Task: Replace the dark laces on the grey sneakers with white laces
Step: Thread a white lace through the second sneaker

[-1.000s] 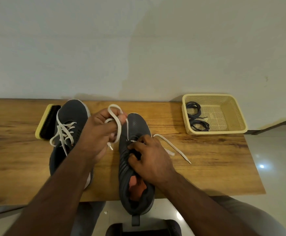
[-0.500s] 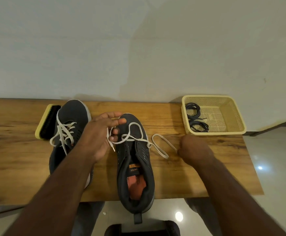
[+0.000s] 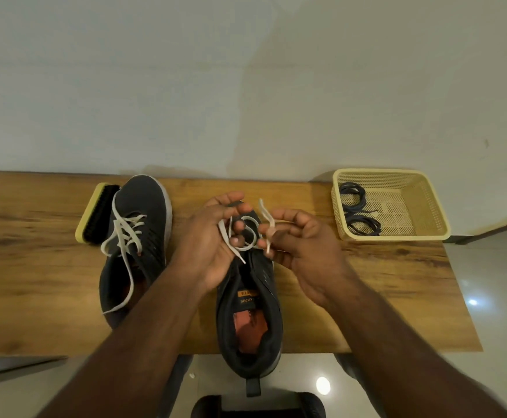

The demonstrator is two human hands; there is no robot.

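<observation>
Two grey sneakers stand on the wooden table. The left sneaker carries a white lace, loosely threaded with loose ends. The right sneaker sits in the middle, its heel over the table's front edge. Above its toe, my left hand pinches one end of a white lace that loops between both hands. My right hand pinches the other end, held upright. The toe eyelets are hidden behind my hands.
A yellow plastic basket at the table's right back corner holds coiled dark laces. A shoe brush with a yellow back lies left of the left sneaker. A wall rises right behind the table.
My right hand came back from the table on the right with the lace's free end and rose next to my left hand above the toe. The lace no longer lies on the table.
</observation>
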